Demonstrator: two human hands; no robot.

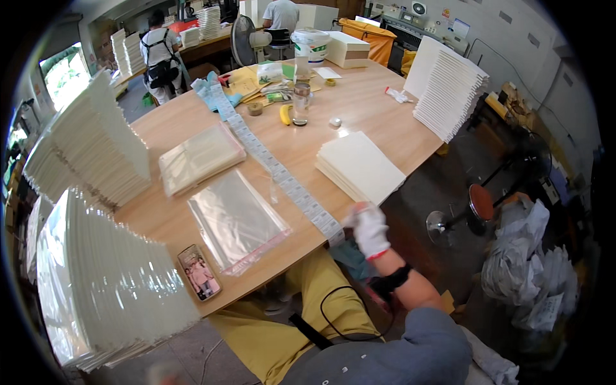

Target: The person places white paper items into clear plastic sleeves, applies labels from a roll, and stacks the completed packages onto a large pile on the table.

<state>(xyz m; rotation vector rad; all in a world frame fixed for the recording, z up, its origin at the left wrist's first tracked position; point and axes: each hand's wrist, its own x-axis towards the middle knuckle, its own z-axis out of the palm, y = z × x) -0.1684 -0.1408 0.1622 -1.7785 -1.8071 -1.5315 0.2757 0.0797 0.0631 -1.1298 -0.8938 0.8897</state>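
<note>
My right hand (371, 232), in a white glove with bare fingertips, is at the table's near edge with its fingers bunched together. Whatever they may hold is hidden. Just left of it hangs the near end of a long strip of printed labels (289, 186), which runs back across the table. Beyond the hand lies a stack of white boards (362, 163). A blurred patch at the lower edge appears to be my left hand (165, 373), its fingers smeared. Clear plastic sleeves (237, 218) and a stack of wrapped sheets (200, 157) lie left of the strip.
Tall wrapped stacks (109, 282) line the left side, with a phone (199, 273) beside them. A glass bottle (300, 106), banana (285, 115) and white bucket (311, 46) stand farther back. Another board stack (449, 90) is far right; a red stool (480, 201) stands on the floor.
</note>
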